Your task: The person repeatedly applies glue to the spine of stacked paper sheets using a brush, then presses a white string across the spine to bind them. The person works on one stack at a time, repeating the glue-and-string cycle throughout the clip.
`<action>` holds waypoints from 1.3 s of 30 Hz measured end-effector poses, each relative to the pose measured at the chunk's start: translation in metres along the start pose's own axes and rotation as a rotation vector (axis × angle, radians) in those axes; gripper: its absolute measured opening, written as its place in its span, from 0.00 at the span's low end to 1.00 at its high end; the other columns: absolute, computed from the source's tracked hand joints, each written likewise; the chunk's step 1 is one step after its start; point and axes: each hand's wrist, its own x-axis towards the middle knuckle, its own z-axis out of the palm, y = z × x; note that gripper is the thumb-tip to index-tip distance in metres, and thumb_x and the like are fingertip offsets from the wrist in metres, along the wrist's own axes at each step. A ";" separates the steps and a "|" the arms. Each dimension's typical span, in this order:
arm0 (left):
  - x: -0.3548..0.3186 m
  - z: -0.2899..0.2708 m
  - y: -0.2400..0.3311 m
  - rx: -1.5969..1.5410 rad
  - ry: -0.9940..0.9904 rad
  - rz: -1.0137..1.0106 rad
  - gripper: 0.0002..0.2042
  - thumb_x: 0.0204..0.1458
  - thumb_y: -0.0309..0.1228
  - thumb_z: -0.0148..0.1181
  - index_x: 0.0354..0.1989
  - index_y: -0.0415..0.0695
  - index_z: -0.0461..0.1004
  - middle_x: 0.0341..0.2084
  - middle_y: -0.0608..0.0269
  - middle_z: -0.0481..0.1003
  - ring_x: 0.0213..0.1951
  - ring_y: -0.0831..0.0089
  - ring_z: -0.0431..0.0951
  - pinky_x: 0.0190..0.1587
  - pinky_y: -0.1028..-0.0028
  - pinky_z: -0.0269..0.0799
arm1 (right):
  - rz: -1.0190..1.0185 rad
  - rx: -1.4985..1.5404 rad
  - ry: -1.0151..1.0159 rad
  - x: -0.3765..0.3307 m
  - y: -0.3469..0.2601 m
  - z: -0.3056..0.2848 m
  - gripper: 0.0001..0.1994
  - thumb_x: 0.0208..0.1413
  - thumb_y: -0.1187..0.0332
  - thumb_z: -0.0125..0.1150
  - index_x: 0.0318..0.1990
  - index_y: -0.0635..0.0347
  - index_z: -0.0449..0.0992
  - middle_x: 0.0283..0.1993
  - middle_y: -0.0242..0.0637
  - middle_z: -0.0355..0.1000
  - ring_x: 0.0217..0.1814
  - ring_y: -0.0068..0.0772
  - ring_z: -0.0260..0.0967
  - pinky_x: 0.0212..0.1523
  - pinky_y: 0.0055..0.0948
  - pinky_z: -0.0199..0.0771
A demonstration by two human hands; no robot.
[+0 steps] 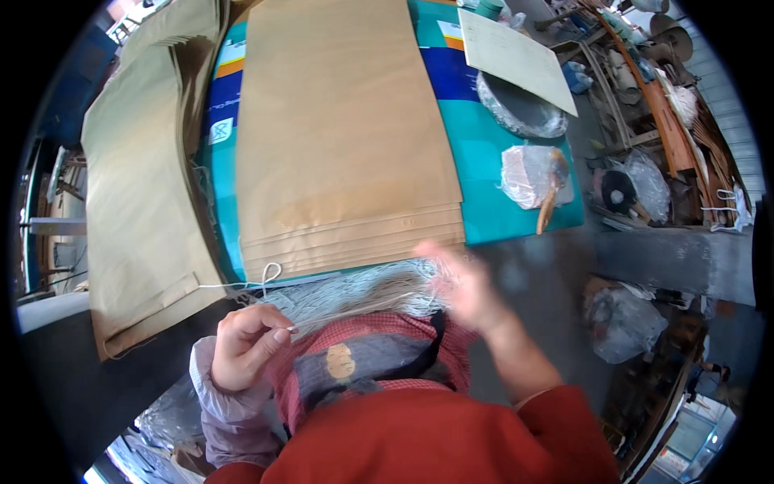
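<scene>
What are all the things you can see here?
paper bags: a stack, brown, middle of the table
folded bags: a pile, tan, left side
table: one, teal top, under the bags
strings: a bundle, pale grey, at the table's near edge
board: one, cream, far right of the table
plastic wrap: one clear bundle, right of the stack
stick: one, brown, by the wrap
left hand: pinching one string
right hand: blurred, fingers spread over the strings
</scene>
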 end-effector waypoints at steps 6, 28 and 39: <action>0.010 -0.029 0.026 0.676 0.168 0.226 0.02 0.45 0.19 0.59 0.28 0.36 0.76 0.19 0.57 0.72 0.22 0.68 0.73 0.25 0.75 0.66 | 0.083 0.152 -0.272 -0.001 -0.004 -0.004 0.06 0.54 0.75 0.58 0.37 0.65 0.79 0.32 0.37 0.73 0.34 0.29 0.69 0.36 0.26 0.68; 0.117 -0.044 -0.096 1.129 0.435 0.474 0.09 0.41 0.19 0.60 0.33 0.40 0.72 0.33 0.56 0.72 0.36 0.58 0.74 0.37 0.66 0.70 | 0.487 0.322 -0.049 0.102 0.088 -0.059 0.12 0.42 0.78 0.66 0.25 0.57 0.65 0.24 0.20 0.58 0.29 0.13 0.58 0.30 0.16 0.58; 0.118 -0.064 -0.073 0.872 -0.007 0.340 0.15 0.41 0.22 0.62 0.42 0.36 0.76 0.39 0.54 0.72 0.43 0.59 0.72 0.46 0.68 0.68 | -0.274 -0.413 0.020 0.103 0.081 -0.027 0.07 0.41 0.78 0.66 0.31 0.63 0.78 0.32 0.36 0.74 0.35 0.34 0.72 0.33 0.26 0.71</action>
